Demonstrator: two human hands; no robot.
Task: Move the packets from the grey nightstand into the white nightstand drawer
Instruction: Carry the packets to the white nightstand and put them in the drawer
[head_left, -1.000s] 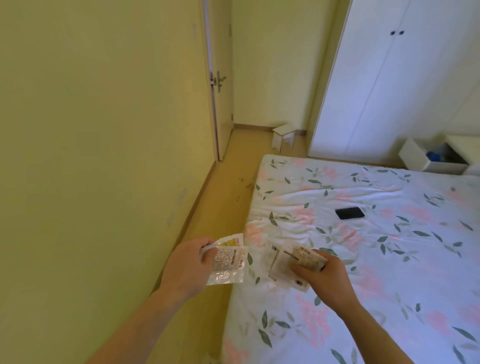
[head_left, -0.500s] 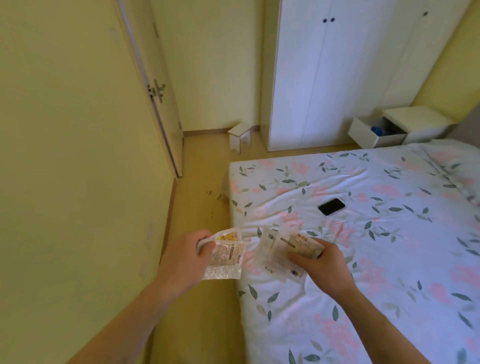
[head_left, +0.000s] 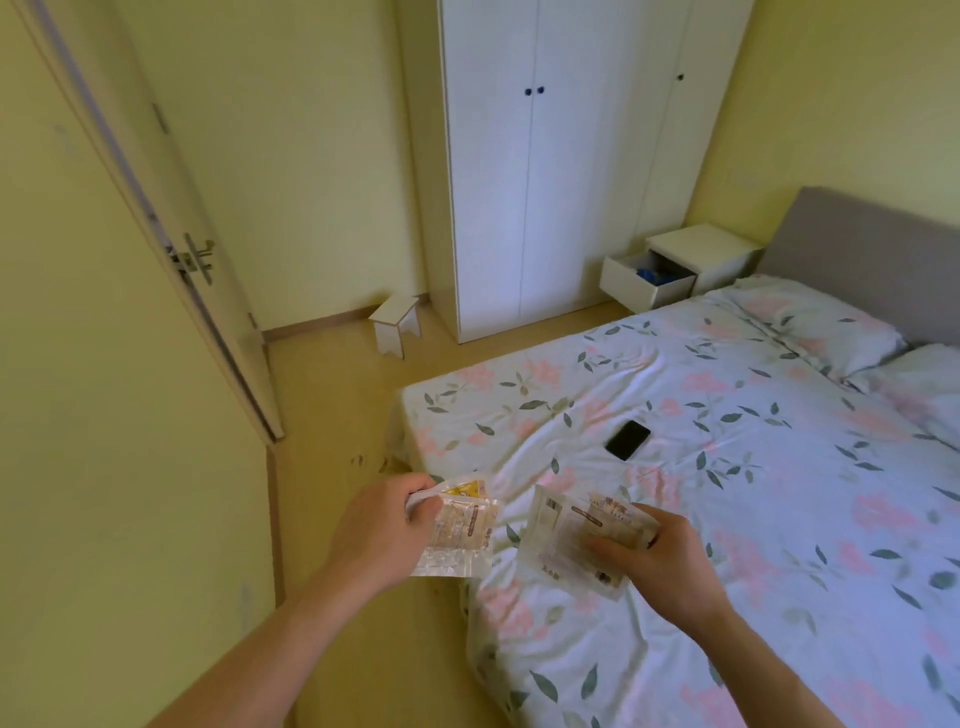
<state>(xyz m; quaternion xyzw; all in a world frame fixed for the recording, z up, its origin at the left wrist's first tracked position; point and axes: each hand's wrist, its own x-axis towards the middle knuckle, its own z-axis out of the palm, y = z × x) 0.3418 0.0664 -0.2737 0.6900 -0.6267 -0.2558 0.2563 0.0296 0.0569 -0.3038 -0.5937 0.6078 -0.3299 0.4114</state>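
Beside floral bed (head_left: 753, 467), left hand (head_left: 376, 530) gripping crinkly clear packets (head_left: 460, 530), right hand (head_left: 660, 561) pinching flat packets (head_left: 571, 535)

Both hands (head_left: 382, 525) (head_left: 657, 558) raised, fingers apparently curled.

Two hands (head_left: 382, 525) (head_left: 662, 553), two pillows (head_left: 810, 322) (head_left: 919, 371), one phone (head_left: 628, 440), one stool (head_left: 396, 322).

Low in the frame, the left hand (head_left: 374, 530) grips clear packets (head_left: 457, 530); the right hand (head_left: 660, 561) holds more packets (head_left: 571, 535) over the floral bed (head_left: 727, 467). The white nightstand drawer (head_left: 644, 283) stands open at upper right.
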